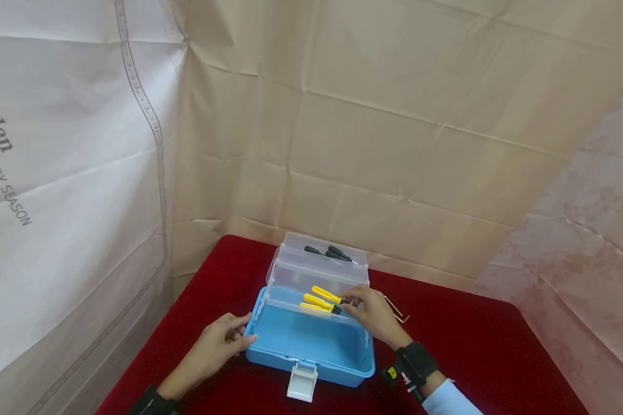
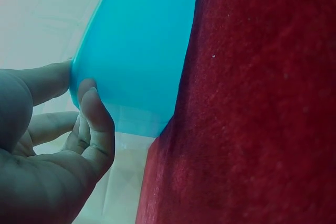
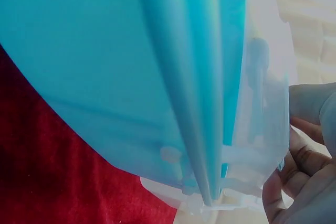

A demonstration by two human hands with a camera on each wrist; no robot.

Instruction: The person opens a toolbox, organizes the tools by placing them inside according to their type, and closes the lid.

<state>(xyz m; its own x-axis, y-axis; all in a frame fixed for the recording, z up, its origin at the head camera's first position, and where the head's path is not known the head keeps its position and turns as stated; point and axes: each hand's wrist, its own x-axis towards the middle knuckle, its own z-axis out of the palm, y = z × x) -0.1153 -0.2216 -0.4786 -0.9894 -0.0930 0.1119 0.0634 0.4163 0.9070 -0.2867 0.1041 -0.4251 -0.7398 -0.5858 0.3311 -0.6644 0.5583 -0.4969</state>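
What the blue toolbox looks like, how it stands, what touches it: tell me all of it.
The blue toolbox has a light-blue rectangular body with rounded corners, apparently plastic, and a white latch hanging unfastened at its front. Clear tiered trays rise at the back, holding yellow-handled tools low down and black-handled tools higher up. It sits upright and open on the red table. The left hand grips its left end; the right hand is at the yellow-handled tools, its contact with the box unclear.
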